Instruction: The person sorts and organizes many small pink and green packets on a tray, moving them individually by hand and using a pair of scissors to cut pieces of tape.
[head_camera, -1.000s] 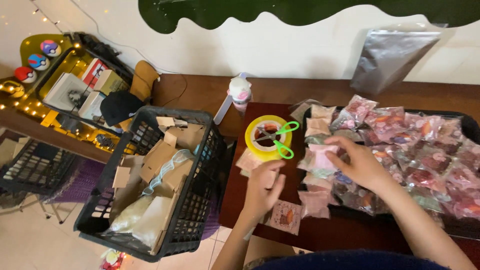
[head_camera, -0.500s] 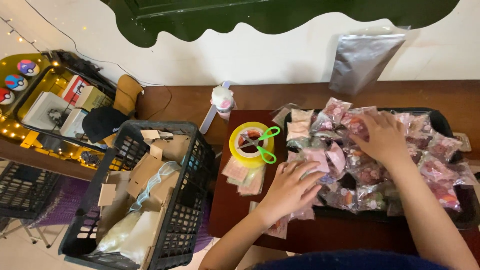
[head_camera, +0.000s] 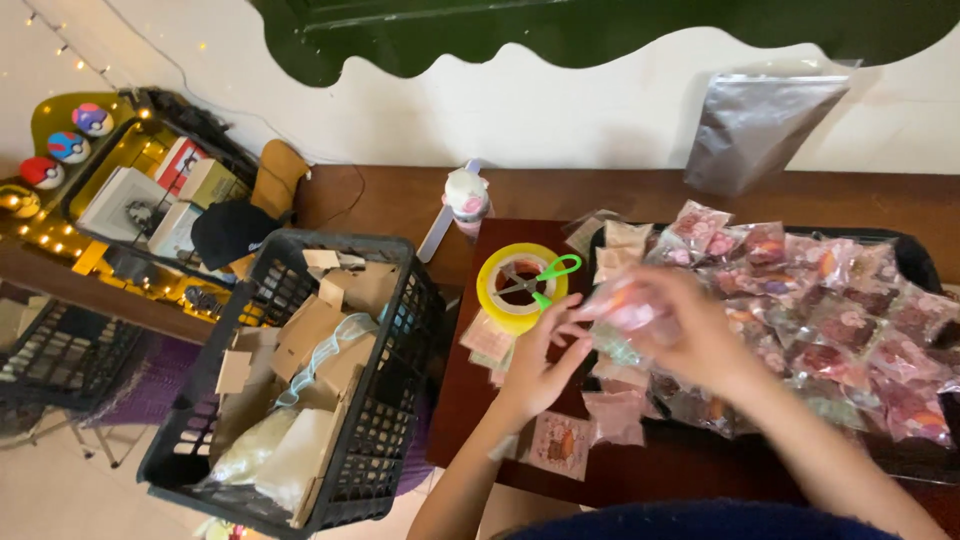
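My right hand holds a small clear packet with pink contents above the dark table. My left hand meets that packet from the left, fingers pinching its edge. Both hands are blurred by motion. Below them lie more pink packets and a square printed card. A black tray to the right is heaped with several wrapped pink and red packets.
A yellow tape roll with green-handled scissors on it sits left of the hands. A black crate of cardboard scraps stands at the left. A bottle and a silver foil bag stand near the wall.
My right hand came back from the tray with a packet, and my left hand rose off the table to meet it. The camera view shifted right and closer.
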